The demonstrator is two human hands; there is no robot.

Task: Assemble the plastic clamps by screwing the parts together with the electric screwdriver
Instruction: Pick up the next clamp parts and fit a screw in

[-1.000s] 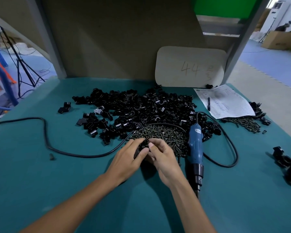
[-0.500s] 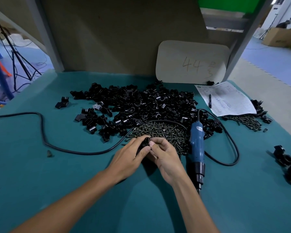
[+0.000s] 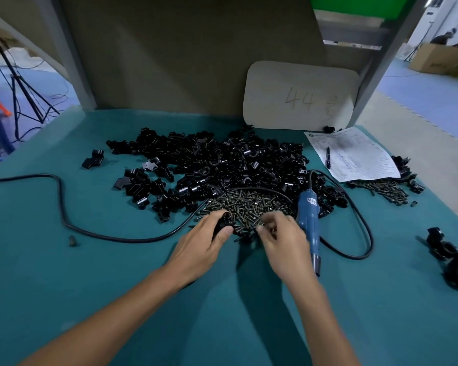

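- The left hand [image 3: 204, 241] grips a black clamp part [image 3: 223, 221] at the near left rim of the screw heap [image 3: 249, 206], thumb and fingers curled round it.
- The right hand [image 3: 283, 240] hovers at the near right rim of the heap with its fingers [image 3: 265, 228] bent and blurred; whether they pinch a screw cannot be told.
- The electric screwdriver [image 3: 308, 217] lies just right of the heap, touching its edge, tip toward the person.
- Its cord [image 3: 132, 239] arcs along the far rim of the heap, then loops wide to the left and to the right of it.
- The pile of clamp parts [image 3: 222, 165] borders the heap's far side.
- Far right of the heap: a paper sheet [image 3: 360, 157] with a pen [image 3: 328, 157], a smaller screw pile [image 3: 384, 188], and assembled clamps [image 3: 450, 257] near the table's right edge.
- On the near side of the heap, a broad stretch of teal table [image 3: 64, 273] is crossed only by the two forearms.
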